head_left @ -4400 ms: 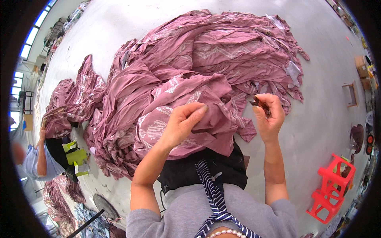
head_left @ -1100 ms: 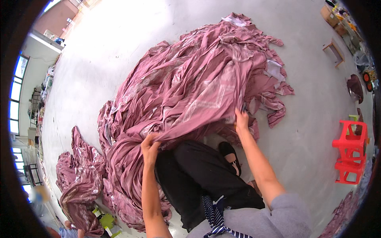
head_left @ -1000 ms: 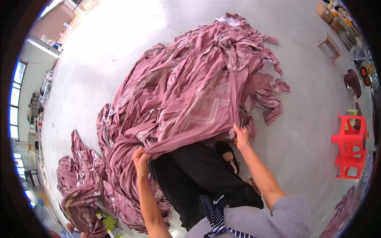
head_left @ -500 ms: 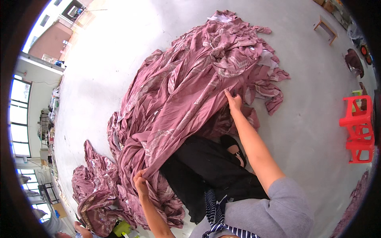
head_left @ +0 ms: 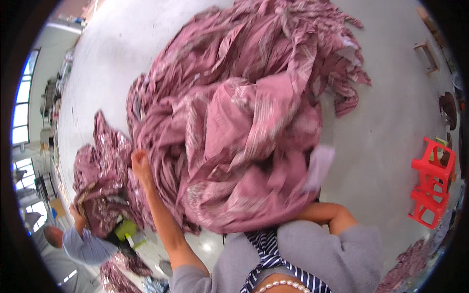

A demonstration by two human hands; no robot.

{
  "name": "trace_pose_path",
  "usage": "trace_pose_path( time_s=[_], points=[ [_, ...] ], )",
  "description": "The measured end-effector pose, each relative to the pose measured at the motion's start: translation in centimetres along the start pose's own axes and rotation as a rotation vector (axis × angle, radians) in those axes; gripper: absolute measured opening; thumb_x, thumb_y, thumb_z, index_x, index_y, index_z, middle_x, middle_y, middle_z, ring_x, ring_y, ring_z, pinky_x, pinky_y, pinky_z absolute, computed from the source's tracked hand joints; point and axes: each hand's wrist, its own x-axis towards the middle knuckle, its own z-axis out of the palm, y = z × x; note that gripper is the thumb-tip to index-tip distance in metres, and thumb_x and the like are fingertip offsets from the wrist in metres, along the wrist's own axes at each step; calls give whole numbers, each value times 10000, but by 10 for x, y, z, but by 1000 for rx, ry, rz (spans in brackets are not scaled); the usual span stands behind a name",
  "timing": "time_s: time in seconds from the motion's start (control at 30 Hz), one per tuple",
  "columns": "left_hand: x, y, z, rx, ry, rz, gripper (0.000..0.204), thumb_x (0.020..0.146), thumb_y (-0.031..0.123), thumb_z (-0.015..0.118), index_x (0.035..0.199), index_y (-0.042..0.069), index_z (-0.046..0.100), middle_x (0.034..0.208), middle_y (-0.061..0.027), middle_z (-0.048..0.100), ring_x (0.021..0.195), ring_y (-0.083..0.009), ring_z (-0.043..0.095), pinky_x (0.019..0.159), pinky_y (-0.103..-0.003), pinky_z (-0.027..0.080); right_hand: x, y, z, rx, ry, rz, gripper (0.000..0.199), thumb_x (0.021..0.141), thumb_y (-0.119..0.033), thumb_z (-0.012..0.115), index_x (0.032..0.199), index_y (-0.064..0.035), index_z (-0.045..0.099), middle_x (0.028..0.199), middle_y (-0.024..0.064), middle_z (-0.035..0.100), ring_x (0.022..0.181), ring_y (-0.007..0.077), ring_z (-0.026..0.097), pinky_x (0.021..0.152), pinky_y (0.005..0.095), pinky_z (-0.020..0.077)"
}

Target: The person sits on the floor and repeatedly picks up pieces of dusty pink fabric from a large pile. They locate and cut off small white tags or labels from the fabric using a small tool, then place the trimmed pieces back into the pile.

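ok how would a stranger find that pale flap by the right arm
Find the big mauve cloth heap, then its near right edge, just beyond the person's right forearm. The pale flap there is plain lilac-white, unlike the patterned mauve beside it.

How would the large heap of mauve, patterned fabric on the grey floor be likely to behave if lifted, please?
The mauve fabric heap is probably floppy, since it slumps in loose folds. Its layers may drag one another, as they lie jumbled together. Lifted whole, it could feel heavy, given its bulk.
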Motion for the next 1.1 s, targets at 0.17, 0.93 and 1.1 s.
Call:
trace_pose_path(
  time_s=[0.17,0.93,1.1],
  points=[
    [-66,149,25,-154,-229,248,182,782,-23,588,949,27,637,1019,-77,649,934,-193,600,822,-304,462,7,0,1,931,-249,399,128,816,-64,503,900,22,549,853,224,634,795,391,632,706,449,493],
    [-131,131,17,-880,-528,-488,58,850,80,558,888,57,595,841,49,588,735,-35,515,682,-178,399,-59,22,-52,297,140,698,202,718,-58,600,916,-34,633,820,136,649,740,317,631,646,399,515],
    [-158,99,14,-671,-641,-458,56,857,110,578,842,57,575,788,77,536,715,-19,456,661,-178,368,-35,47,-80,355,373,952,241,749,-1,639,988,-29,630,802,127,653,703,222,657,594,325,488]
  ],
)
